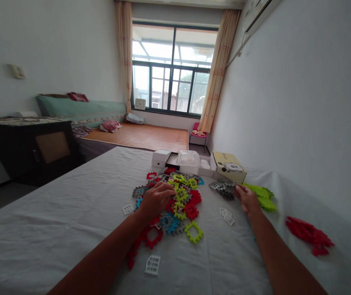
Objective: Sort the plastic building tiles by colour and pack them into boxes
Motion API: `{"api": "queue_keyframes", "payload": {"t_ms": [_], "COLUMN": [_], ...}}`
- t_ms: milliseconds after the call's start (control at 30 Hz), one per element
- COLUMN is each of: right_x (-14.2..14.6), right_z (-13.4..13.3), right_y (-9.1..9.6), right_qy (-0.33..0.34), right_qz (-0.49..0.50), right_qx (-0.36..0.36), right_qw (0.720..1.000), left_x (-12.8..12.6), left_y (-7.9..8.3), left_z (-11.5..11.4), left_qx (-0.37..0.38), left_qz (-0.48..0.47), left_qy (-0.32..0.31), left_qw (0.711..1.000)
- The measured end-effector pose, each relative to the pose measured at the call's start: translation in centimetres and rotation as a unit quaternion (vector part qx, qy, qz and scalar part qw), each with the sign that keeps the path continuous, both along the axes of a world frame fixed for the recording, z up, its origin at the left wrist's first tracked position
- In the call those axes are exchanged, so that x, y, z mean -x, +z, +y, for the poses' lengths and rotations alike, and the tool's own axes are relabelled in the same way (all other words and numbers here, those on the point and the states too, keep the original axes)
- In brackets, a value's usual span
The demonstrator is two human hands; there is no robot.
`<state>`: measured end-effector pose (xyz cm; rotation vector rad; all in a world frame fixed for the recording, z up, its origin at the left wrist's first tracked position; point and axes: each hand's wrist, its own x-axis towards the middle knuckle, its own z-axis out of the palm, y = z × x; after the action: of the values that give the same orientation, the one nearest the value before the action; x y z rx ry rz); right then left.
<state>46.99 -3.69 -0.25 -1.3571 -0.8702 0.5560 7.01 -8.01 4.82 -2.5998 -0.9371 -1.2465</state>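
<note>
A heap of square plastic building tiles (180, 200) in red, grey, green and blue lies on a grey cloth-covered table (71, 221). My left hand (155, 198) rests on the left side of the heap, its fingers curled over the tiles. My right hand (246, 198) is to the right, fingers touching a small stack of grey tiles (224, 188). A stack of lime green tiles (261, 196) lies just beyond that hand. A group of red tiles (309, 235) sits further right.
White window-shaped pieces (152, 265) (227, 217) (127, 209) lie loose on the cloth. At the table's far edge stand a white box (160, 157), a clear plastic tub (188, 159) and a yellow carton (228, 166). A wall runs along the right; a dark cabinet (30, 147) stands left.
</note>
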Motion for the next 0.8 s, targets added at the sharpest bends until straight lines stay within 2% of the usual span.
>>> {"api": "queue_keyframes", "payload": {"t_ms": [167,267,367,433,533,600,800], "right_x": [0.0,0.6,2.3,3.7,5.4,6.2,7.3], "right_z": [-0.6,-1.6,-2.6,-3.2,-3.8,-3.9,-4.3], "right_y": [0.3,0.8,1.3,1.6,1.9,1.9,1.8], "right_qy": [-0.025,-0.038,-0.011,0.022,0.072,0.102,0.158], "right_qz": [-0.099,-0.169,-0.279,-0.339,-0.366,-0.369,-0.35], "right_qx": [0.025,0.034,0.03,0.013,-0.017,-0.028,-0.023], "right_qw": [0.994,0.984,0.96,0.941,0.928,0.923,0.923], "left_x": [0.8,0.9,0.6,0.6,0.8,0.9,0.5], "left_y": [0.0,0.2,0.4,0.4,0.3,0.1,-0.2], "left_z": [0.4,0.2,-0.3,-0.5,-0.4,-0.4,-0.3], "left_qx": [0.045,0.086,0.128,0.152,0.193,0.223,0.309], "left_qz": [-0.01,0.027,0.079,0.096,0.11,0.123,0.067], "left_qy": [0.033,0.002,-0.018,0.024,0.108,0.131,0.098], "left_qw": [0.998,0.996,0.988,0.983,0.969,0.958,0.944]}}
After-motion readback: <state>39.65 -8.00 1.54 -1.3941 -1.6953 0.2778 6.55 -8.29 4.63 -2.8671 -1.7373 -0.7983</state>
